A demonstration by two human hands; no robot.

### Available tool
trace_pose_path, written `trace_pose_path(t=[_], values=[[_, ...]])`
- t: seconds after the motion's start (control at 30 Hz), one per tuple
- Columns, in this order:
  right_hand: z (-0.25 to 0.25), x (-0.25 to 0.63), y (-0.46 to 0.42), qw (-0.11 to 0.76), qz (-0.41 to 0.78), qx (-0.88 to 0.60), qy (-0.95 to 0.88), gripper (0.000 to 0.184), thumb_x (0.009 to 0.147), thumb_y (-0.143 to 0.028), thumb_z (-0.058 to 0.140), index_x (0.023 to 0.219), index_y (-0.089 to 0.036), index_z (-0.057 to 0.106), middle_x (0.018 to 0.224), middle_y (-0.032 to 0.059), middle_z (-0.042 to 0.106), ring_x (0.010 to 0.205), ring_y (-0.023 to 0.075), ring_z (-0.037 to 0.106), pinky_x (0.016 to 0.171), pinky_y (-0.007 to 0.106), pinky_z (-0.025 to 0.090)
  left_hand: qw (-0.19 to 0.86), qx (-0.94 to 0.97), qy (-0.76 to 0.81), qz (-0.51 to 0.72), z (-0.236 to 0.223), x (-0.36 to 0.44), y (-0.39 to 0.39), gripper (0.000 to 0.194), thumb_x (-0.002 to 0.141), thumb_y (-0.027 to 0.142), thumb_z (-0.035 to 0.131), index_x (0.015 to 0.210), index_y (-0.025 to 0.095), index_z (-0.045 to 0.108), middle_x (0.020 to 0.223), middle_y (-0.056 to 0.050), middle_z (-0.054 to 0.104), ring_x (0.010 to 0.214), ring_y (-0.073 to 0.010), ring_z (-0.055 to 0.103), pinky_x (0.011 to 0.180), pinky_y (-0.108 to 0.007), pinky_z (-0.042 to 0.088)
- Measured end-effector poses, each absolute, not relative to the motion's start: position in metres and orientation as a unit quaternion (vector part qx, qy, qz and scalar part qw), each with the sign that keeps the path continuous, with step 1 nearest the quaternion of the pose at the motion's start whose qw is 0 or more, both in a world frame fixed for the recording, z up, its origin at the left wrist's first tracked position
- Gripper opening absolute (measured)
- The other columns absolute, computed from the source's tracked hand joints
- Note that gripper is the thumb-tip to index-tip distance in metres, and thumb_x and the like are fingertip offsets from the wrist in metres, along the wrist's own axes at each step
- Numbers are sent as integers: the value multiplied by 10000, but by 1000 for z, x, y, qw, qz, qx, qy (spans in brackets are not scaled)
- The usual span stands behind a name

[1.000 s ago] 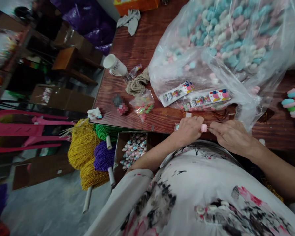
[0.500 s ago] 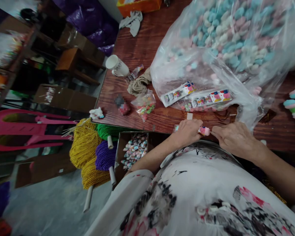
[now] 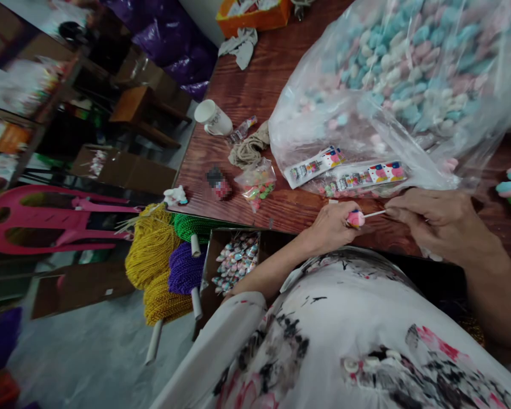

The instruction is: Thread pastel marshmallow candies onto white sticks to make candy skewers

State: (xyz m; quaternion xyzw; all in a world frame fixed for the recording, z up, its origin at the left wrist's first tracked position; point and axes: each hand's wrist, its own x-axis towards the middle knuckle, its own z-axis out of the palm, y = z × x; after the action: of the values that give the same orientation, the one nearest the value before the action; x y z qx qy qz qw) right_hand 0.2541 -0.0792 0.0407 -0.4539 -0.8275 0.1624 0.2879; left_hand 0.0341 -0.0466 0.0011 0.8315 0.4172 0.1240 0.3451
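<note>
Between my hands, at the table's front edge, is a marshmallow lollipop (image 3: 355, 218), pink with a bit of printed wrapper about it. My left hand (image 3: 330, 227) is closed around its wrapped end, and the fingers hide most of it. A thin white stick (image 3: 375, 213) runs from the pink head to my right hand (image 3: 436, 224), whose thumb and forefinger pinch its far end. A small whitish piece shows under my right hand; I cannot make out what it is. Just beyond the hands lie flat printed wrappers (image 3: 368, 175) in clear plastic.
A big clear bag (image 3: 409, 74) of pastel marshmallows fills the back right. A white mug (image 3: 213, 117), a rope bundle (image 3: 250, 145) and a small candy bag (image 3: 256, 184) stand left. Below the edge is a box of wrapped lollipops (image 3: 237, 258) beside yellow cord (image 3: 150, 250).
My right hand has moved right, away from my left, and a length of white stick now shows between them. Printed wrapper has appeared beside the pink head. The view has shifted slightly.
</note>
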Motion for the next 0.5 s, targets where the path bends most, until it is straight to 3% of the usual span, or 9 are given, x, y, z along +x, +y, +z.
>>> trace_pose_path(t=[0.23, 0.37, 0.5], values=[[56, 246, -72, 211, 85, -444, -866, 188, 781, -92, 456, 753, -193, 612, 713, 33, 670, 645, 170, 610, 600, 297, 387, 420, 811, 356, 199, -4, 52, -47, 201, 727, 288, 705, 836, 136, 631, 719, 15, 619, 653, -101, 529, 642, -212, 404], [71, 255, -71, 225, 48, -479, -847, 157, 844, -166, 478, 768, -219, 605, 713, 28, 678, 629, 171, 602, 588, 310, 368, 417, 804, 359, 226, 7, 47, -45, 304, 732, 276, 706, 991, 150, 609, 888, -14, 667, 786, -131, 583, 715, -224, 442], [77, 260, -72, 234, 23, -510, -828, 186, 896, -233, 481, 746, -228, 591, 687, 40, 681, 580, 179, 584, 572, 329, 365, 364, 825, 398, 170, 12, 38, -46, 162, 787, 247, 636, 930, 172, 624, 914, -24, 676, 813, -150, 596, 728, -247, 432]])
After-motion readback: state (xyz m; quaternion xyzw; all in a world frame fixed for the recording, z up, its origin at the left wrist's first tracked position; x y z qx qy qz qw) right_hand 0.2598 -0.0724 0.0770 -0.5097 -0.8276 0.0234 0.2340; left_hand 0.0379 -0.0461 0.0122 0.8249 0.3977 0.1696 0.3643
